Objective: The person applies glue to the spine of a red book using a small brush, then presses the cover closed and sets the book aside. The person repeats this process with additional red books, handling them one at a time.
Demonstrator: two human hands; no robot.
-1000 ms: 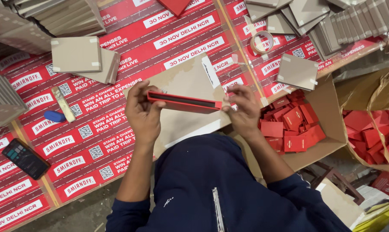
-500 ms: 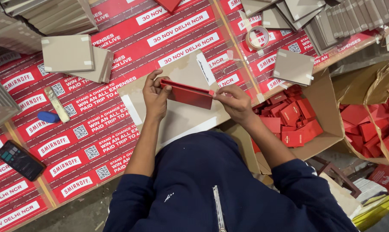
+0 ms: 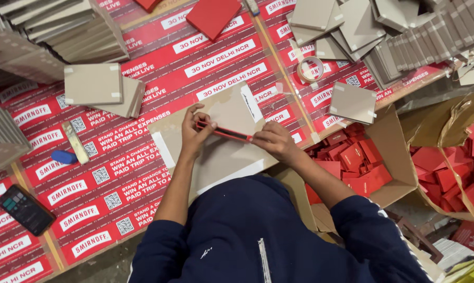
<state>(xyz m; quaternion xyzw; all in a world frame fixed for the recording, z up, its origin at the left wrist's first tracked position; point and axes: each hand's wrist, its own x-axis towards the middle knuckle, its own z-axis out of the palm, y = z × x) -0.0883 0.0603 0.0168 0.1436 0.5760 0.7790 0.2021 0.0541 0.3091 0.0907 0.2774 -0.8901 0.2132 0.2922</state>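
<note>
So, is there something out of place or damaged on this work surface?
Nothing looks damaged. Both hands, left and right, hold a flat red piece edge-on over a grey board. The one odd thing is a smartphone lying among the grey boards and red printed sheets.

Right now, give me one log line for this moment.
left hand: holds red box | right hand: holds other end | under: cardboard sheet | near: tape roll

Open red tabletop [image 3: 142, 173] lies left of the left hand [image 3: 194, 135], broken only by a blue object [image 3: 64, 156] and a phone [image 3: 25, 209] farther off. To the right, the carton wall [image 3: 391, 141] crowds the right hand [image 3: 272, 142]. Ahead, grey board stacks [image 3: 98, 86] and a tape roll [image 3: 310, 68] hem the far side.
</note>
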